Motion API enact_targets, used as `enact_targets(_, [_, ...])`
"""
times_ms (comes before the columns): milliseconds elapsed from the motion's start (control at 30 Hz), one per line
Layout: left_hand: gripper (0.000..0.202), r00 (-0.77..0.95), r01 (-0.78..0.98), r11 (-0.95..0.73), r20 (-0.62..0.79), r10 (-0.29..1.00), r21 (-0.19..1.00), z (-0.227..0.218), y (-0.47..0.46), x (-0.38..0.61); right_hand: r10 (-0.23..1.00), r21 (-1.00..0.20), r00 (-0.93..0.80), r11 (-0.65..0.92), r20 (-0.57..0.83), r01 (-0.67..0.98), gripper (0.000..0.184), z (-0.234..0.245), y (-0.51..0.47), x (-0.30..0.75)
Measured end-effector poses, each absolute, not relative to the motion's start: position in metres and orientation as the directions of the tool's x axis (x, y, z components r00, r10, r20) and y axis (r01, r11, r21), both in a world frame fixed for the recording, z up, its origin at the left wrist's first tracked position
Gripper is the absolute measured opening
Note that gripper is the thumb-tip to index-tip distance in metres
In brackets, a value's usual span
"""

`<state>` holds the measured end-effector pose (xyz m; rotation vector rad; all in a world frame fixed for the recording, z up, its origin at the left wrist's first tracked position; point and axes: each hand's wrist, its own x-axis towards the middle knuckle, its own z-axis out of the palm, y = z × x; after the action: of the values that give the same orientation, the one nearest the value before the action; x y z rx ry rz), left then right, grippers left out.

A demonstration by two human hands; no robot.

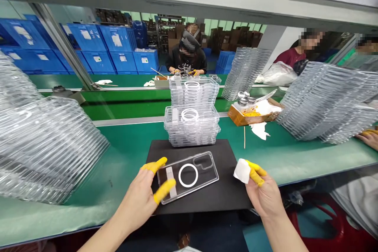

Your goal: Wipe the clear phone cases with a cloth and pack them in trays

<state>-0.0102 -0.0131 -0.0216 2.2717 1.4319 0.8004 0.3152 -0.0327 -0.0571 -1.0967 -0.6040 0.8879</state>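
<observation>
My left hand (144,195), with yellow finger cots on thumb and forefinger, pinches the left end of a clear phone case (189,176) that has a white ring in its middle. The case lies tilted just above a black mat (227,195). My right hand (264,191), also in yellow cots, pinches a small white cloth (242,171) to the right of the case, not touching it. A stack of the same clear cases (191,126) stands at the mat's far edge.
Tall fanned stacks of clear cases lie at left (44,145) and right (327,102) on the green bench (130,149). A brown box with small bottles and yellow cots (251,112) sits behind. Another person's hand (367,138) rests at far right. Other people work behind.
</observation>
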Motion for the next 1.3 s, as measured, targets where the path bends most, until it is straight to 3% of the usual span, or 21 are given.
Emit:
enact_targets(100, [0.085, 0.408, 0.764, -0.525, 0.348, 0.844, 0.376, -0.038, -0.016, -0.012, 0.858, -0.943, 0.514, 0.179, 0.011, -0.280, 0.036, -0.059, -0.031, 0.317])
enact_targets(167, [0.085, 0.425, 0.771, -0.546, 0.372, 0.825, 0.330, -0.044, -0.021, -0.012, 0.864, -0.953, 0.501, 0.182, 0.037, -0.243, 0.035, -0.061, -0.029, 0.320])
enact_targets(300, [0.082, 0.419, 0.750, -0.563, 0.409, 0.810, 0.347, -0.044, -0.048, -0.018, 0.871, -0.971, 0.482, 0.189, 0.097, -0.146, 0.034, -0.061, -0.036, 0.319])
enact_targets(333, [0.083, 0.425, 0.744, -0.574, 0.421, 0.801, 0.341, -0.045, -0.057, -0.021, 0.876, -0.978, 0.467, 0.186, 0.121, -0.096, 0.030, -0.060, -0.043, 0.314])
enact_targets(400, [0.084, 0.424, 0.750, -0.580, 0.444, 0.790, 0.317, -0.048, -0.073, -0.028, 0.895, -0.958, 0.344, 0.242, 0.283, 0.157, 0.016, -0.055, -0.061, 0.294])
enact_targets(467, [0.086, 0.410, 0.763, -0.569, 0.452, 0.792, 0.306, -0.052, -0.084, -0.034, 0.854, -0.752, 0.022, 0.446, 0.521, 0.485, 0.013, -0.047, -0.079, 0.265])
enact_targets(533, [0.084, 0.407, 0.763, -0.571, 0.462, 0.788, 0.302, -0.055, -0.090, -0.037, 0.728, -0.501, -0.264, 0.645, 0.632, 0.578, 0.024, -0.040, -0.092, 0.240])
enact_targets(600, [0.081, 0.411, 0.755, -0.587, 0.487, 0.770, 0.291, -0.057, -0.090, -0.039, 0.661, -0.395, -0.343, 0.705, 0.668, 0.590, 0.029, -0.036, -0.097, 0.228])
enact_targets(800, [0.085, 0.428, 0.745, -0.616, 0.526, 0.735, 0.255, -0.057, -0.088, -0.035, 0.678, -0.282, -0.237, 0.562, 0.696, 0.778, 0.017, -0.044, -0.093, 0.254])
enact_targets(1000, [0.084, 0.437, 0.716, -0.648, 0.559, 0.705, 0.258, -0.057, -0.088, -0.035, 0.687, -0.272, -0.184, 0.499, 0.703, 0.823, 0.012, -0.047, -0.075, 0.254])
enact_targets(1100, [0.084, 0.397, 0.780, -0.562, 0.477, 0.785, 0.275, -0.060, -0.091, -0.037, 0.729, -0.321, -0.150, 0.463, 0.668, 0.826, 0.012, -0.048, -0.062, 0.256])
enact_targets(1167, [0.085, 0.381, 0.797, -0.531, 0.442, 0.812, 0.288, -0.061, -0.091, -0.037, 0.763, -0.416, -0.079, 0.432, 0.642, 0.800, 0.012, -0.050, -0.058, 0.263])
enact_targets(1233, [0.084, 0.388, 0.772, -0.553, 0.456, 0.801, 0.313, -0.059, -0.090, -0.035, 0.776, -0.530, 0.028, 0.403, 0.630, 0.746, 0.015, -0.051, -0.063, 0.271])
enact_targets(1300, [0.083, 0.393, 0.739, -0.583, 0.486, 0.781, 0.339, -0.056, -0.088, -0.032, 0.784, -0.570, 0.025, 0.428, 0.620, 0.702, 0.021, -0.052, -0.074, 0.275])
